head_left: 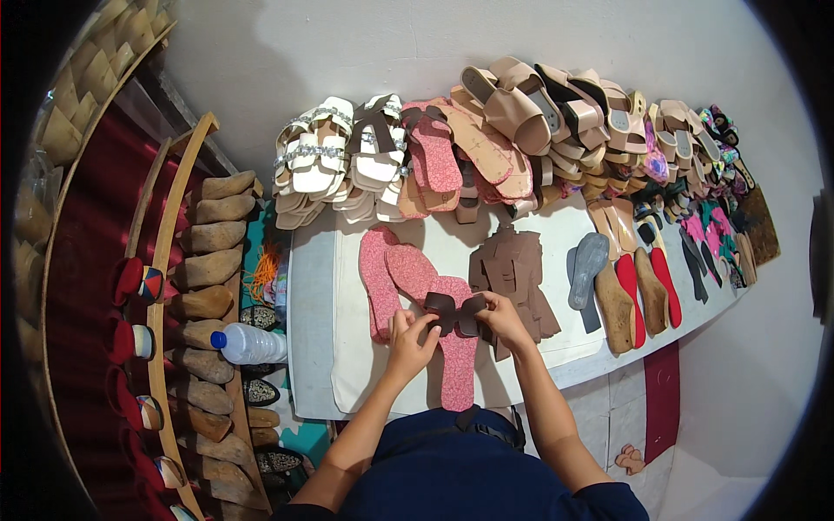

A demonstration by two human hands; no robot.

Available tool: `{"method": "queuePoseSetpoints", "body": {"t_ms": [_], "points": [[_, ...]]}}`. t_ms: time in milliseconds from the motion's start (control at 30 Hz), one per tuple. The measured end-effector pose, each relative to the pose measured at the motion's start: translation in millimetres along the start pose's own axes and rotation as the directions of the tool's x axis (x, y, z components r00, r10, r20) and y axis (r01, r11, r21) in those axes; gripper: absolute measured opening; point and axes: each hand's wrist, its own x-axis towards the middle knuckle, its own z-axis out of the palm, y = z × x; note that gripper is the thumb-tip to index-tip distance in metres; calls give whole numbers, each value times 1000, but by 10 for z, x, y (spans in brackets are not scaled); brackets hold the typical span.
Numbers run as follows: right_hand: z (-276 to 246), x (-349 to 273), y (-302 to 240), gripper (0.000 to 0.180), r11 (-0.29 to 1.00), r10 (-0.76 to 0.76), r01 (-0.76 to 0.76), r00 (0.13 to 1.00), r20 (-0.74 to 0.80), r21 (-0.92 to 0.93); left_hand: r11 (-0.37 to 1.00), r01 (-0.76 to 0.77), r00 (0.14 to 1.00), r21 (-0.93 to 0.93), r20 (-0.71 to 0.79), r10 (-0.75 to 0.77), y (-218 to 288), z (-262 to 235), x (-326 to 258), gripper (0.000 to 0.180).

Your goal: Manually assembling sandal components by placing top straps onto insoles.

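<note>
A dark brown bow-shaped strap (446,316) lies across a pink patterned shoe sole (459,373) near the front of the table. My left hand (408,347) pinches the strap's left side with thumb and forefinger. On the opposite side, my right hand (504,321) grips the right loop between its fingers. Just beyond the left hand lie more pink soles (377,273), partly overlapping. Beside my right hand is a stack of flat brown strap pieces (511,269).
Finished sandals (521,113) are heaped along the wall at the table's back. Wooden shoe lasts (616,304) and red soles (662,291) rest at the right. A plastic bottle (256,344) and a rack of lasts (208,269) are at the left.
</note>
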Motion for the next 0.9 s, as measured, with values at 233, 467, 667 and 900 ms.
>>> {"method": "queuePoseSetpoints", "body": {"t_ms": [233,467,667,900], "points": [[47,-57,-63,23,993,117,-117,993,22,2,868,234,956,-437,266,-124,-173,81,53,14],[48,-50,83,23,988,12,-9,1000,-18,154,821,306,922,-482,366,-129,-228,68,52,15],[36,-61,88,21,994,74,-72,997,-24,85,524,357,925,-774,213,-315,-275,113,-50,28],[233,-137,196,21,967,-54,37,997,62,252,120,464,809,-878,365,-460,-218,250,77,45]]}}
